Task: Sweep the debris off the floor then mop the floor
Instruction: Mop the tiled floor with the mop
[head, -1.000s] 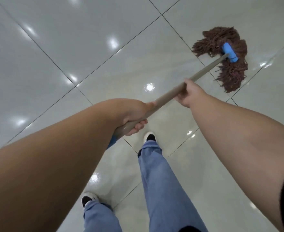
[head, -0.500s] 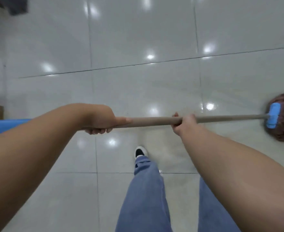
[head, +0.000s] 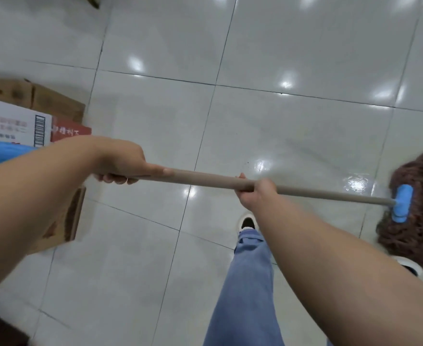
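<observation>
My left hand (head: 120, 161) and right hand (head: 256, 192) both grip the mop handle (head: 205, 180). The brown mop head (head: 415, 211) lies on the wet tiled floor (head: 293, 136), well beyond my right hand; cardboard boxes (head: 25, 116) sit behind my left hand.

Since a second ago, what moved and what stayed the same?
The mop head swung from up ahead over to the person's right, close by the right foot, and the handle now lies crosswise. The view turned too, so boxes now show on the left. Same as before: the left hand and right hand still grip the handle, mop on the floor.
</observation>
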Demonstrator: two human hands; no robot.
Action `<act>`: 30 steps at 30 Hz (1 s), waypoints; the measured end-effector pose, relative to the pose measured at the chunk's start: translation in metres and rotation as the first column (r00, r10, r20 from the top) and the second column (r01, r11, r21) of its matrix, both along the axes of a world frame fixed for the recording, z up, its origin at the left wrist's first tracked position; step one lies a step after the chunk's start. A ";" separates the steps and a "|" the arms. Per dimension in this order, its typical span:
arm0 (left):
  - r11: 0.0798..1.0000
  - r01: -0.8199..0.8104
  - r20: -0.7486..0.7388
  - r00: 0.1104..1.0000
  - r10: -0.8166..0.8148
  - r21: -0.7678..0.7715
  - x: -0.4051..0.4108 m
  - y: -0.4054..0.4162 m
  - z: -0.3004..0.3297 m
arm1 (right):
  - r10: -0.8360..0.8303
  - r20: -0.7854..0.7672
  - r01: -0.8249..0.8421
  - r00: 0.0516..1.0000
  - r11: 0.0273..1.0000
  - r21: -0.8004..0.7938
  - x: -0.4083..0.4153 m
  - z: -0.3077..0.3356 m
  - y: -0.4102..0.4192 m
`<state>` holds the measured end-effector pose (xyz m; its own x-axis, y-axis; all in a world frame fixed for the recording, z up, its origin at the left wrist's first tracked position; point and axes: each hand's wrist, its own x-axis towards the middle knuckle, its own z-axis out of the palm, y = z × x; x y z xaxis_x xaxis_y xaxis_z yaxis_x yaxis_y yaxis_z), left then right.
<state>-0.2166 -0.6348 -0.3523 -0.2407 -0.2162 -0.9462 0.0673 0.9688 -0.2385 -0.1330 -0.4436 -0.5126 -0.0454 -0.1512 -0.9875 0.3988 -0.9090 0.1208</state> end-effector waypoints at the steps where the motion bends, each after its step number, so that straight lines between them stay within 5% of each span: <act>1: 1.000 0.016 0.000 1.000 -0.016 0.006 -0.005 0.018 -0.002 | -0.011 -0.006 0.011 1.000 1.000 0.023 -0.002 -0.003 0.015; 8: 0.991 0.113 0.042 0.992 -0.116 0.073 -0.001 0.214 -0.047 | -0.137 -0.028 0.140 0.990 0.965 0.223 0.025 -0.031 0.203; 15: 0.968 0.209 0.207 0.950 -0.235 0.138 0.046 0.500 -0.095 | -0.384 -0.055 0.384 0.922 0.882 0.274 0.097 -0.054 0.468; 18: 0.947 0.248 0.269 0.916 -0.297 0.204 0.093 0.647 -0.112 | -0.513 -0.038 0.495 0.857 0.804 0.330 0.148 -0.054 0.596; 22: 0.951 0.166 0.420 0.868 -0.266 0.259 0.188 0.804 -0.116 | -0.499 0.064 0.418 0.864 0.783 0.461 0.236 -0.056 0.739; 30: 0.956 0.018 0.523 0.834 -0.176 0.292 0.311 0.868 -0.133 | -0.469 0.135 0.317 0.872 0.755 0.573 0.356 -0.074 0.808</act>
<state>0.0949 0.2333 -0.4853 0.3172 0.0567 -0.9466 0.2055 0.9704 0.1270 0.2233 0.3645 -0.5863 0.2793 0.3588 -0.8907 0.0146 -0.9291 -0.3697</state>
